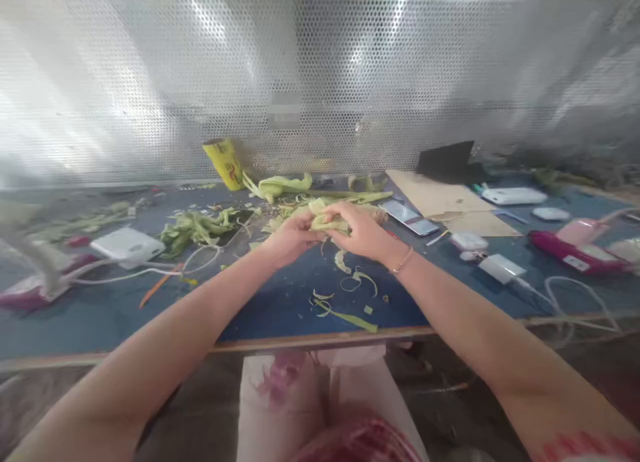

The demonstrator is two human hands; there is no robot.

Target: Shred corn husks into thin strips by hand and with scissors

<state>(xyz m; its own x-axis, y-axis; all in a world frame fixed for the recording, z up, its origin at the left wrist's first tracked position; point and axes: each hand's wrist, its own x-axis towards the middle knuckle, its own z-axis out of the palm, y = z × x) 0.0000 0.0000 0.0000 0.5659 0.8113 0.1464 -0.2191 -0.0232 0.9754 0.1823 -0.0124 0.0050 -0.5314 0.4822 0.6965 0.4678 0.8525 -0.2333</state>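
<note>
Both my hands meet over the middle of the blue worktable point(280, 302). My left hand point(290, 237) and my right hand point(363, 232) are closed together round a pale green bundle of leaf strips point(327, 221). A thin bracelet sits on my right wrist. Curled green strips point(350, 279) lie on the table just below my hands. Longer green leaves point(280, 185) lie behind them.
A pile of cut leaves point(195, 225) lies at the left, by a white box point(127, 243) with cables. A yellow packet point(225, 162) leans on the perforated metal wall. Cardboard point(440, 199), a phone point(410, 215), white chargers point(500, 269) and a pink device point(575, 249) sit at the right.
</note>
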